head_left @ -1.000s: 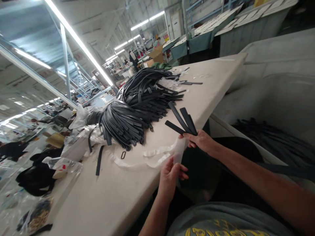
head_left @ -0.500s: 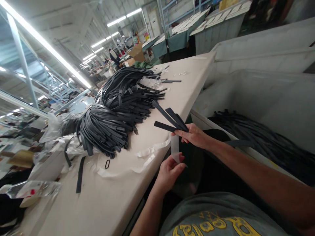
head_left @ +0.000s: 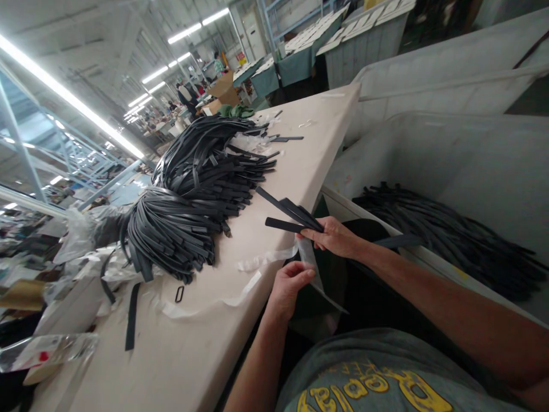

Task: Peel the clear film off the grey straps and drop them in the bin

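Note:
Several dark grey flat straps (head_left: 295,212) are fanned out from the grip of my right hand (head_left: 337,236), their loose ends pointing left over the table edge. A translucent white strip (head_left: 306,252) hangs beneath that hand. Lower down, the fingers of my left hand (head_left: 292,281) are pinched together at this strip, and its tail slants off to the lower right. Part of the strip is hidden by my left fingers. On the table, a big pile of dark straps (head_left: 171,226) fans toward me.
The pale table (head_left: 206,343) carries a black rectangular buckle (head_left: 179,294), a single dark strap (head_left: 132,316) and crumpled white strips (head_left: 214,303). On my right stands a large whitish bin (head_left: 463,154) with more straps (head_left: 446,240) inside. A clear plastic bag (head_left: 55,350) lies at the left.
My left hand has shifted slightly left and up along the white strip, whose tail now trails farther to the lower right. My right hand still grips the straps. The view has turned slightly.

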`<state>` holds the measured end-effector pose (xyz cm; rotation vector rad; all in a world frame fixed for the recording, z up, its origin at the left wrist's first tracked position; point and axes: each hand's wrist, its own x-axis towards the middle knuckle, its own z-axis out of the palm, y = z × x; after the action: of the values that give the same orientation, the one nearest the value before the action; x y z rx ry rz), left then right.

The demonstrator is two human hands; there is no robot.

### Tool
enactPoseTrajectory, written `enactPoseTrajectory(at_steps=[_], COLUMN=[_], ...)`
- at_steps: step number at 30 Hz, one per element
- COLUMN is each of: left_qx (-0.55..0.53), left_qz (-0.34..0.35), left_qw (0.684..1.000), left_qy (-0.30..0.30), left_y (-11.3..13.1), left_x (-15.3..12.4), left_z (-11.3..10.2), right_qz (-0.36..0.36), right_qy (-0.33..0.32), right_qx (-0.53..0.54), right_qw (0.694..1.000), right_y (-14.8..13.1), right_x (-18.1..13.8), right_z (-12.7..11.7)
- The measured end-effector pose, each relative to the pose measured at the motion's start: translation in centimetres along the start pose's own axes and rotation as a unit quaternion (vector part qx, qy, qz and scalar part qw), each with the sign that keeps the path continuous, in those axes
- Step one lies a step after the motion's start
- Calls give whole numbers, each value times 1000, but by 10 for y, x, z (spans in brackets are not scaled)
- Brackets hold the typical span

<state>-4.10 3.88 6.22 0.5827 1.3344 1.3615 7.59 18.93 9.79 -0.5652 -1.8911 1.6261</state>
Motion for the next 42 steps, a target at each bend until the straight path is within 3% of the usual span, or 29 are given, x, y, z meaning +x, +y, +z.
enactPoseTrajectory(at_steps=[10,20,29,38,42], left_qx=[-45,-109,-57,134,44], left_qz=[-86,-69,-108,-148,-180], left_qw=[993,989,990,963,973], left_qy=[-73,-75,-77,-182,-135], left_y=[-32,-41,-62,-56,-70], left_x=[-17,-19,-28,-31,-31], left_z=[8,20,13,1,1], right_qz=[22,44,50,83,120], right_qy=[-8,-2,39,20,28], right_qx=[36,79,61,35,5], right_qw=[999,996,996,996,992], right_y=[15,15,32,47,42], right_x=[1,0,5,6,-5], right_z=[0,-2,-9,-2,-12])
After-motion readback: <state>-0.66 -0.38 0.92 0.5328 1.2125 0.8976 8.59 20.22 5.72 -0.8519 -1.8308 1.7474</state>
